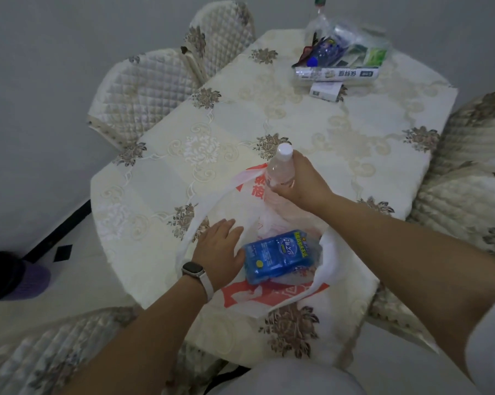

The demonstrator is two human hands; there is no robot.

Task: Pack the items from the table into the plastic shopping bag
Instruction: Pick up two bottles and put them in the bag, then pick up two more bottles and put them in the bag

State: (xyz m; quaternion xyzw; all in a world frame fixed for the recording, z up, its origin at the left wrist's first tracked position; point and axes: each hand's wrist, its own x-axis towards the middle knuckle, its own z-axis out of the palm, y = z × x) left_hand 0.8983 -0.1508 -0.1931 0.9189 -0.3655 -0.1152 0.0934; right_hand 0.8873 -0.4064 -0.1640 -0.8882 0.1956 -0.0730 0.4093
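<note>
A white plastic shopping bag point(242, 297) with red print lies open on the near part of the table. A blue packet point(279, 256) lies inside its mouth. My left hand point(220, 252), a watch on the wrist, rests flat with fingers spread on the bag's left side, touching the blue packet. My right hand point(300, 182) is closed around a clear bottle with a white cap point(281, 166), held upright over the bag's far end. More items sit at the table's far end: a long box point(337, 73), a small box point(326, 91), a blue-capped bottle point(321, 55) and packets.
The table point(354, 143) wears a cream embroidered cloth. Quilted chairs stand at the far left point(143, 92), right point(468, 172) and near left point(49, 357). A tall clear bottle point(317, 18) stands behind the pile. A dark and purple object point(15, 276) lies on the floor at left.
</note>
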